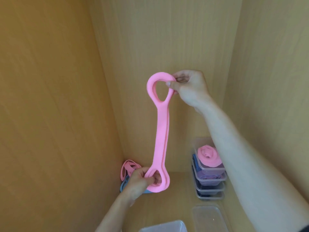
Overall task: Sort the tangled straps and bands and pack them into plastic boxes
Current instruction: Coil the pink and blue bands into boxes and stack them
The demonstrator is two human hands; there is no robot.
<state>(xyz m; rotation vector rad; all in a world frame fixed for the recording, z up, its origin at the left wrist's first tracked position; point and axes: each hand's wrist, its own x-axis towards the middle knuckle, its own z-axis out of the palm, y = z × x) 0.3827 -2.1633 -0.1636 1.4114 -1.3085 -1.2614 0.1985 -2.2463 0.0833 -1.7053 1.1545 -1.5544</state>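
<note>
Head cam: my right hand (189,87) and left hand (140,183) grip opposite loops of the pink figure-eight rubber band (161,131), holding it straight so it rolls neatly.

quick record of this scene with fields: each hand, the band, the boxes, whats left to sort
right hand: pinches the top loop of the pink band
left hand: grips the bottom loop
pink band: held upright between both hands
stack of boxes: right side; top box holds a rolled band
pile: pink and blue bands in the corner
front box: clear, nothing seen inside
</note>
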